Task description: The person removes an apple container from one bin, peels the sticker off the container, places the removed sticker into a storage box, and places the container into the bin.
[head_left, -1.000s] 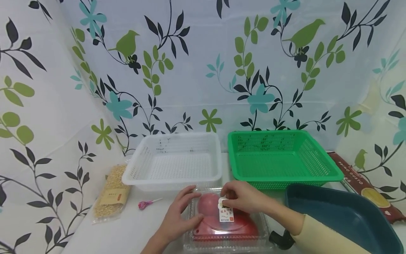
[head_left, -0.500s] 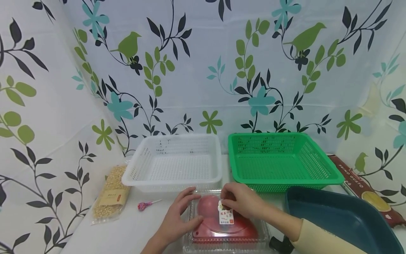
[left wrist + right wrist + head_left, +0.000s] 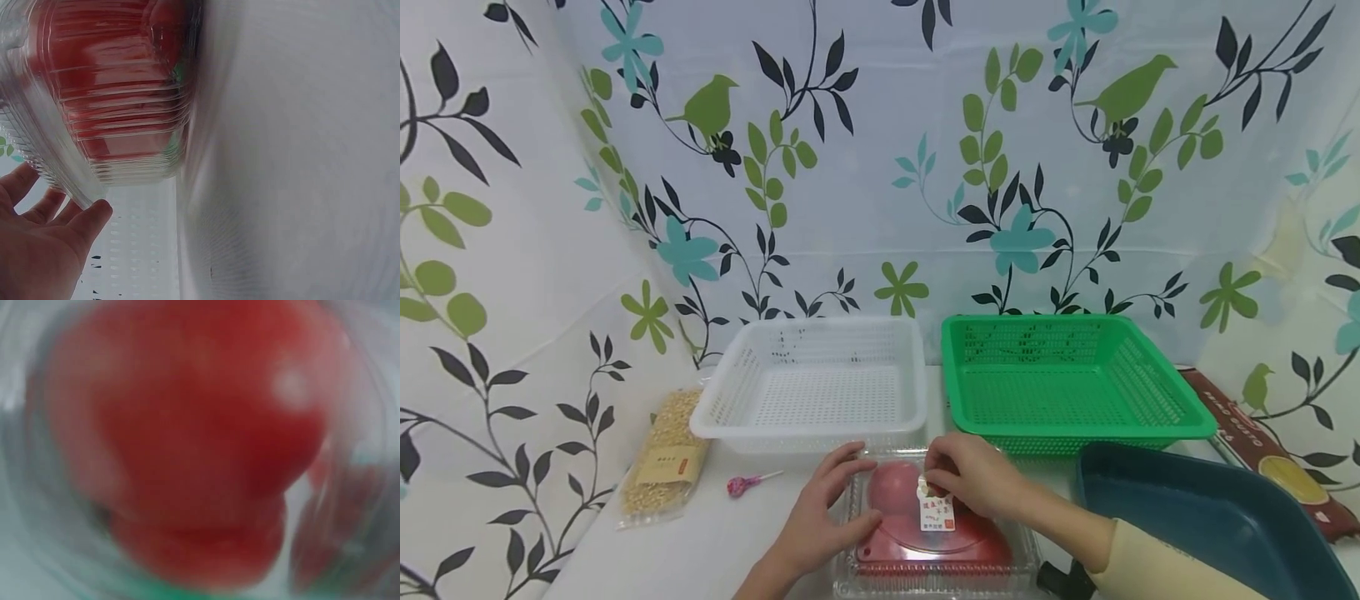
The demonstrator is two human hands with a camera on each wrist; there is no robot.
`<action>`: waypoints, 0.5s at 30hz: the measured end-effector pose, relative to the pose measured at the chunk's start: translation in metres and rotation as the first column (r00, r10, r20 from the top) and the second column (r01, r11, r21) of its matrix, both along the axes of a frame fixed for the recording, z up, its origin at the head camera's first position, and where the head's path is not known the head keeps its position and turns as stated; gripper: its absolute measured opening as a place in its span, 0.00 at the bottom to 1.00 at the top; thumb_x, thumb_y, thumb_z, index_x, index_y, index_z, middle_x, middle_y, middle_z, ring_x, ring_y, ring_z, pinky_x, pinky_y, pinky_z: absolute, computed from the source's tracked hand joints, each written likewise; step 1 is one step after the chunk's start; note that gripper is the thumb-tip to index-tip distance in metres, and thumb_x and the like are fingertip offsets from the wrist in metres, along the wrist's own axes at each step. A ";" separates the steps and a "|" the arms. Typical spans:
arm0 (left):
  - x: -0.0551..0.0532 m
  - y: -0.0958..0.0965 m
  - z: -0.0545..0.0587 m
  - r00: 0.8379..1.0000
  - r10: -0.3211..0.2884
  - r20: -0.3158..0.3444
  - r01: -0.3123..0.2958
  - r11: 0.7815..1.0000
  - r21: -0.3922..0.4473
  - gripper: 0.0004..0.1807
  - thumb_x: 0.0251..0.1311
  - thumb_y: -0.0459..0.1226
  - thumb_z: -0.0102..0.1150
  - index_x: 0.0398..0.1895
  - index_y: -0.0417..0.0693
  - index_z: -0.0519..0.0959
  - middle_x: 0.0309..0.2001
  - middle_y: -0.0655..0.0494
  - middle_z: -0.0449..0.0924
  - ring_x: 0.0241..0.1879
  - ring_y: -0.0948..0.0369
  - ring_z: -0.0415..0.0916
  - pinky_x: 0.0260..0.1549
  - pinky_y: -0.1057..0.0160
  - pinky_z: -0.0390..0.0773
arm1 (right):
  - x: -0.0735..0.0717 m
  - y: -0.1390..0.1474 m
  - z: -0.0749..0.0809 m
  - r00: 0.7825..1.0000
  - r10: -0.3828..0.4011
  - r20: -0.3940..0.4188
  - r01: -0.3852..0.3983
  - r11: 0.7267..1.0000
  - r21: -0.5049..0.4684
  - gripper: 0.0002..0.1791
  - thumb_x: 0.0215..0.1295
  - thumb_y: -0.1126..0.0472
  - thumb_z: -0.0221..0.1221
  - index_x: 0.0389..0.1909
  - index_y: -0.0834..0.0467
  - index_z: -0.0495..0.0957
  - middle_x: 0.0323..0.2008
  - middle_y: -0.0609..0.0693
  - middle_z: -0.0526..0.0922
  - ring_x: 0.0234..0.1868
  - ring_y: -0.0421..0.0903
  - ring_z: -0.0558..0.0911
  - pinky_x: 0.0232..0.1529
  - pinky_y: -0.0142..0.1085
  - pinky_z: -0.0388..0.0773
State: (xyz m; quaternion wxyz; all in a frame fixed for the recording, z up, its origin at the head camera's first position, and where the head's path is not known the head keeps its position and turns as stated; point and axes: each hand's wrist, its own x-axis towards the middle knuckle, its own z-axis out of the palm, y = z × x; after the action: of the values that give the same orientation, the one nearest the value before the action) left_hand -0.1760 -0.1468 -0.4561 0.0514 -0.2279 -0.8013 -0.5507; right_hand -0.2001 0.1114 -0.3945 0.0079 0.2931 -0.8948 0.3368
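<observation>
A clear plastic clamshell box (image 3: 1026,546) lies at the front middle of the table, with red, smooth, rounded tomatoes (image 3: 194,419) inside. My left hand (image 3: 816,521) rests spread at its left side, thumb on the lid. In the left wrist view, that hand's fingertips (image 3: 95,215) touch the box's projecting rim. On top of the lid is a small white label (image 3: 937,512) with red print. My right hand (image 3: 973,475) pinches the label's upper end between thumb and fingers, which hide part of it. The right wrist view is blurred and shows no fingers.
Behind the box stand a white basket (image 3: 808,433) and a green basket (image 3: 1078,433). At left lie a bag of pale yellow grains or beans (image 3: 662,462) and a lollipop (image 3: 745,483). A dark blue tray (image 3: 1210,517), a black curved object (image 3: 1063,579) and a brown packet (image 3: 1262,450) are at right.
The head view has tilted slightly, shifting the scene a little downward. My right fingers have shifted slightly at the label's upper end. My left hand and the box keep their places.
</observation>
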 end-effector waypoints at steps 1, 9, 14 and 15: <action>0.000 0.000 0.000 1.000 -0.001 0.000 0.001 1.000 0.000 0.26 0.56 0.41 0.74 0.59 0.54 0.80 0.71 0.56 0.63 0.71 0.45 0.59 0.61 0.31 0.66 | 0.000 0.000 0.000 1.000 0.002 0.010 -0.002 1.000 -0.011 0.10 0.67 0.65 0.63 0.28 0.51 0.76 0.23 0.36 0.77 0.25 0.33 0.76 0.27 0.32 0.76; -0.001 0.000 0.000 1.000 0.001 0.000 -0.001 1.000 -0.002 0.26 0.56 0.42 0.74 0.58 0.54 0.80 0.71 0.56 0.64 0.71 0.46 0.59 0.61 0.32 0.66 | 0.002 0.003 0.000 0.999 0.019 0.049 -0.017 0.999 -0.043 0.05 0.68 0.63 0.64 0.34 0.54 0.77 0.26 0.38 0.79 0.27 0.34 0.77 0.28 0.32 0.77; -0.001 0.000 -0.001 1.000 -0.004 0.006 0.004 1.000 -0.001 0.26 0.56 0.42 0.74 0.59 0.54 0.80 0.71 0.56 0.63 0.71 0.46 0.59 0.62 0.32 0.65 | 0.002 0.005 0.000 0.999 0.032 0.024 -0.031 0.999 -0.031 0.06 0.66 0.61 0.66 0.32 0.51 0.78 0.27 0.36 0.77 0.28 0.33 0.74 0.30 0.32 0.76; -0.001 0.000 -0.001 1.000 -0.005 0.005 0.005 1.000 -0.001 0.26 0.56 0.42 0.74 0.59 0.54 0.80 0.71 0.56 0.63 0.71 0.46 0.59 0.62 0.32 0.65 | 0.002 0.006 0.000 0.999 0.039 0.031 -0.038 0.998 -0.042 0.06 0.66 0.61 0.65 0.31 0.51 0.78 0.27 0.36 0.77 0.28 0.33 0.75 0.31 0.32 0.77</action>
State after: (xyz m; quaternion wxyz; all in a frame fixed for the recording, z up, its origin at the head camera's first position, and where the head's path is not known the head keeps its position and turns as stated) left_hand -0.1769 -0.1468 -0.4569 0.0481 -0.2286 -0.8013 -0.5508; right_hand -0.1977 0.1170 -0.3945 -0.0068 0.3047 -0.8818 0.3598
